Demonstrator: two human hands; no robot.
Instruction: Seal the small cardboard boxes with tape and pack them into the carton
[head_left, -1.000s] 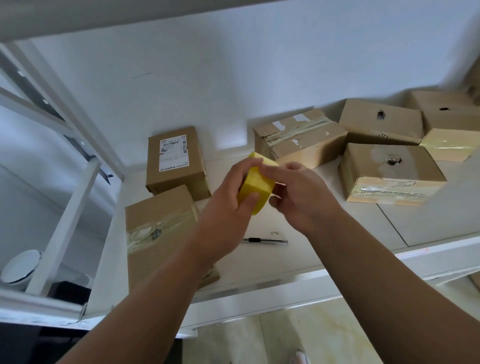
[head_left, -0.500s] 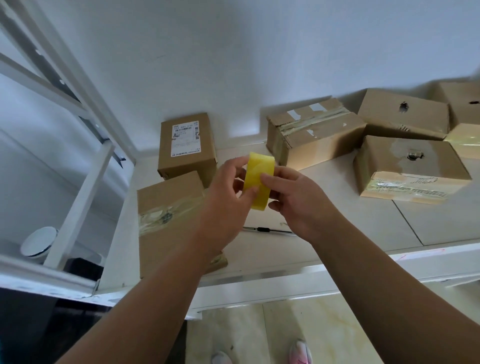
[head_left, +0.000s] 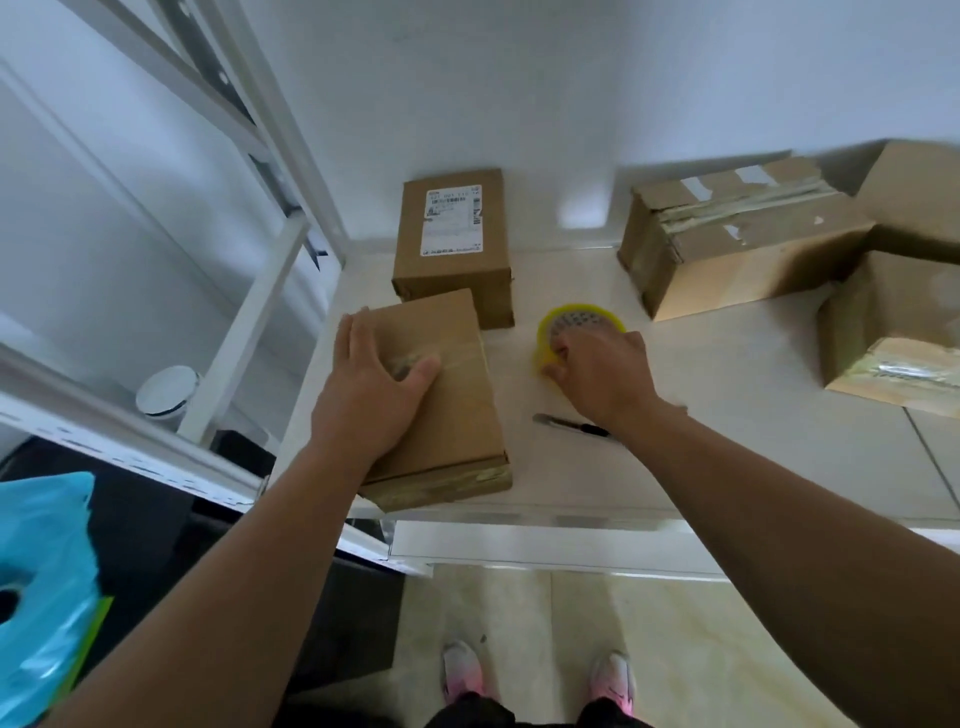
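**Fig.** Head view, sealing stage.

L hand (head_left: 371, 387): fingers straight, palm flat on top of the near box (head_left: 447, 421), pressing it down; nothing gripped.

R hand (head_left: 605, 371): back to the camera and slightly blurred. Fingers are curled over the near rim of the yellow tape roll (head_left: 579, 316), thumb at its left side, i.e. a grip on the roll. The roll lies flat on the table (head_left: 727, 431), just right of the near box.

The near box sits at the table's front left corner. A clear tape band crosses its top under the L thumb, w/ more tape along the front edge.

A labelled box (head_left: 452, 228) stands directly behind it. Other small boxes (head_left: 737, 234) are grouped at the right rear, some taped. A slim cutter (head_left: 571, 425) lies btwn the arms. No packing carton is identifiable in view.

Step, as judged: taping the near box, L hand steadying and R hand on the tape. Whether its seams are fully closed cannot be told.

Next move calls for freeing the tape end, laying it along the open seam while the L hand holds the box, then cutting.

Periphery: white rack (head_left: 249, 291) at left, blue bag (head_left: 41, 571) lower left.
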